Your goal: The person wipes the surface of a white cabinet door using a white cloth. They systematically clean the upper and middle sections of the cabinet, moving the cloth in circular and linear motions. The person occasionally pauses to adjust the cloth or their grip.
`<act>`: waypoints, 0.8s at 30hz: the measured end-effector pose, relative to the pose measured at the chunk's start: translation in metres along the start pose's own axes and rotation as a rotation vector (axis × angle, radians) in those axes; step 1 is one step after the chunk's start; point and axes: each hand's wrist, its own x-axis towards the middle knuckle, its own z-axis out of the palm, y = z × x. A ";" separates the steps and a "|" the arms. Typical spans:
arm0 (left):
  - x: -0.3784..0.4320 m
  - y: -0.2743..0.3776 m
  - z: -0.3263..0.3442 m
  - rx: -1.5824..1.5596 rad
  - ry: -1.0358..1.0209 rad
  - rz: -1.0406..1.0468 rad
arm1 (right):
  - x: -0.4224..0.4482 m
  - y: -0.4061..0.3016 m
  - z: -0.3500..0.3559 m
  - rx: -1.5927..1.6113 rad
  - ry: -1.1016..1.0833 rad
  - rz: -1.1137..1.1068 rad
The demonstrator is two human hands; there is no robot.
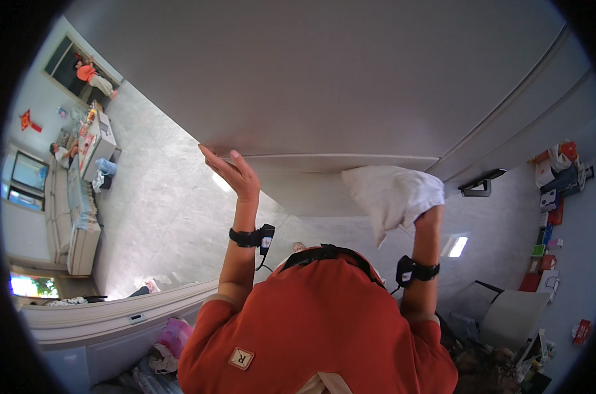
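Note:
A broad grey door panel (pixel 327 83) stands right in front of me. My left hand (pixel 236 175) is raised at the panel's left edge, thumb apart from the fingers, and holds nothing. Its fingertips appear to touch the edge. A white cloth (pixel 384 192) covers most of my right hand (pixel 430 216), which presses it to the lower part of the panel on the right. The cloth hides the fingers, and one corner hangs down. Right of the cloth, a dark lever door handle (pixel 476 188) sticks out, apart from my hand.
Leftward, a room holds a sofa (pixel 59 216), a table (pixel 101 143), a seated person (pixel 64 153) and a person in an orange top (pixel 87 73). On the right are a chair (pixel 514 312) and several boxes (pixel 539 251) along the wall. Pale tiles cover the floor (pixel 165 216).

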 end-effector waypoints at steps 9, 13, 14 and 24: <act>0.000 0.003 0.005 0.008 0.027 -0.013 | -0.032 -0.062 0.029 -0.253 0.023 -0.755; 0.000 0.004 0.006 -0.005 0.017 -0.035 | -0.008 -0.023 0.040 -0.312 0.092 -0.922; 0.001 0.005 0.004 -0.003 0.018 -0.042 | 0.005 -0.007 0.041 -0.341 0.094 -0.932; -0.005 0.001 -0.005 0.034 -0.056 -0.111 | 0.003 0.043 0.070 -1.230 0.078 -1.293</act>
